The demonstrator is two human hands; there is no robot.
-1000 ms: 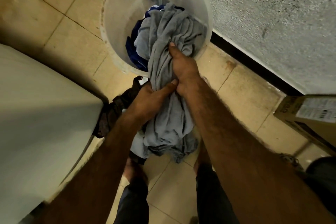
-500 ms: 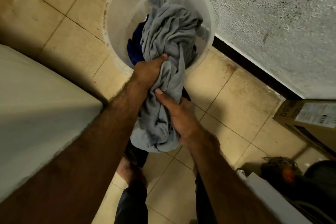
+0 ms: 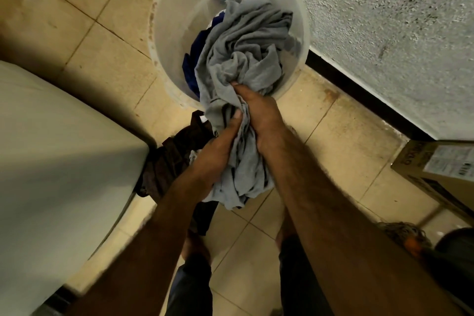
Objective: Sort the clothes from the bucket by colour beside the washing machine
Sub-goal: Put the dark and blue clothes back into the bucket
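Grey cloth: is hanging half in and half out of the bucket. Its upper folds are bunching inside against the near wall, and its lower end is trailing over the near rim and dangling above the floor.
Right hand: is gripping the cloth right at the bucket's near rim, with its fingers curling into the folds.
Left hand: is clutching the same bunch just below the right hand, outside the bucket, with the thumb pressing up along the fabric.
Blue garment: is lying inside the bucket on the left of the grey cloth, which is covering most of it.
Bucket: translucent white, standing on the tiled floor close against the foot of the wall.
Dark clothes: are lying heaped on the floor just outside the bucket's near rim, between the bucket and the washing machine.
Washing machine: is sitting to the bucket's left and nearer the person, with the frame edge cutting it off.
Cardboard box: is standing well to the bucket's right, also cut off.
In the way: both forearms are crossing over the dark clothes and over the person's feet.
Hard to make out: the cloth is burying the fingertips of both hands, and the bucket's lower contents are hidden. A tangled thing far to the bucket's right is too dim to name.
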